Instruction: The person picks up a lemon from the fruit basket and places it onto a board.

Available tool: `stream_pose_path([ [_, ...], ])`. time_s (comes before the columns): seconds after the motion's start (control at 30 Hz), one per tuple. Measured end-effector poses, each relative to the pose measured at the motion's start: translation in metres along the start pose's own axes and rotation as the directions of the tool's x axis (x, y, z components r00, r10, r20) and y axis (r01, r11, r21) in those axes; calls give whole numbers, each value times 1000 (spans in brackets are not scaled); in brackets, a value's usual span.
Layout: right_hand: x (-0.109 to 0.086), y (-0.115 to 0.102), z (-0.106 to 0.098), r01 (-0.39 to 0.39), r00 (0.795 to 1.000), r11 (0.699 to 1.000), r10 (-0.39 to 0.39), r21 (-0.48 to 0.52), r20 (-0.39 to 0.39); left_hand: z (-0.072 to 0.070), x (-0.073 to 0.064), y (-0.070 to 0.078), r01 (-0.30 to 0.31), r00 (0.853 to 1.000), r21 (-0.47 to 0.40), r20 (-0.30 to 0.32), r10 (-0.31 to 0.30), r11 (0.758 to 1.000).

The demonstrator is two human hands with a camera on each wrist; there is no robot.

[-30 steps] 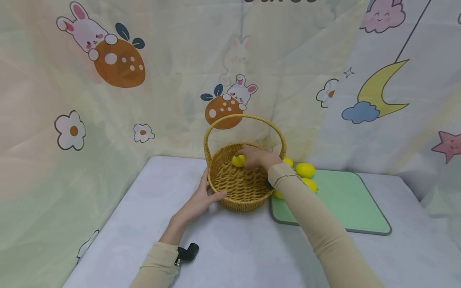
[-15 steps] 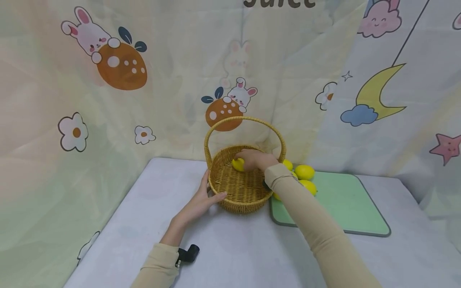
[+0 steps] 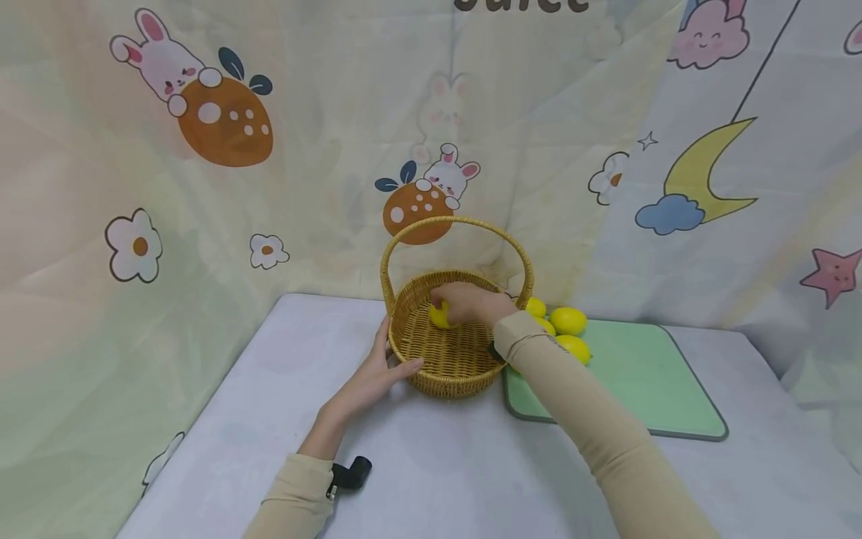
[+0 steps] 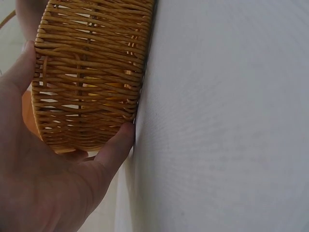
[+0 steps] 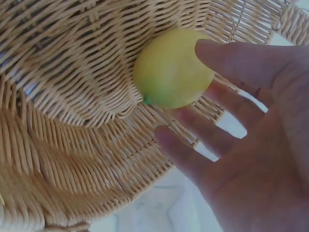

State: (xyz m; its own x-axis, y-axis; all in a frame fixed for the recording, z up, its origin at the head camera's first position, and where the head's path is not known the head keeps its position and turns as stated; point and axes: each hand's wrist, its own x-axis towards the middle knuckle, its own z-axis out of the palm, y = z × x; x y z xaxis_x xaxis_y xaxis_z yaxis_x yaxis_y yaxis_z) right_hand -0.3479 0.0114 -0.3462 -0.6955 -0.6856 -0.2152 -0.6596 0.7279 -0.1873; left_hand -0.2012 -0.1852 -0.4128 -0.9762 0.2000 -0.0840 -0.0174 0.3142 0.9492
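Note:
A wicker basket (image 3: 450,386) with a tall arched handle stands near the back of the table. My left hand (image 3: 373,376) holds its left side, the thumb over the front rim; in the left wrist view, fingers span the woven wall (image 4: 87,72) from rim to base. Inside the basket, my right hand (image 3: 469,304) grips a yellow lemon (image 3: 440,315) close to the back left of the floor. Seen from the right wrist, this lemon (image 5: 171,70) has a greenish tip, lies against the weave, and has the thumb on one side and fingers behind.
Right of the basket, several more lemons (image 3: 569,321) lie on a green cutting board (image 3: 649,382) with a grey edge, partly hidden by the right forearm. A printed cloth (image 3: 337,150) hangs behind the table (image 3: 431,464).
Within the basket, my right hand and the lemon have shifted slightly left and nearer to me. The left hand keeps its hold on the basket's side.

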Motion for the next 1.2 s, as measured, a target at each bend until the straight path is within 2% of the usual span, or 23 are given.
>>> stream_pose_path([
  [0.13,-4,-6,1,-19,997,1000,20,-9,70,0,4,-5,6,1000,5,0,-6,1000],
  [0.3,-10,-9,5,-38,989,999,41,-22,143,2,14,-20,-7,1000,-2,-11,7,1000],
  [0.43,-18,-8,9,-97,970,993,108,-60,219,5,18,-28,-26,999,3,-36,26,1000],
  [0.57,-26,-8,10,-138,952,987,155,-84,263,5,17,-30,-40,998,10,-56,41,999],
  [0.77,-35,-11,4,-162,940,984,177,-74,293,4,16,-31,-37,997,27,-69,38,999],
  [1.0,-43,-11,2,-154,934,981,185,-122,305,5,15,-30,-28,997,23,-69,30,999],
  [1.2,-48,-5,-4,-127,949,981,163,-148,268,5,14,-28,-46,997,17,-67,47,999],
])
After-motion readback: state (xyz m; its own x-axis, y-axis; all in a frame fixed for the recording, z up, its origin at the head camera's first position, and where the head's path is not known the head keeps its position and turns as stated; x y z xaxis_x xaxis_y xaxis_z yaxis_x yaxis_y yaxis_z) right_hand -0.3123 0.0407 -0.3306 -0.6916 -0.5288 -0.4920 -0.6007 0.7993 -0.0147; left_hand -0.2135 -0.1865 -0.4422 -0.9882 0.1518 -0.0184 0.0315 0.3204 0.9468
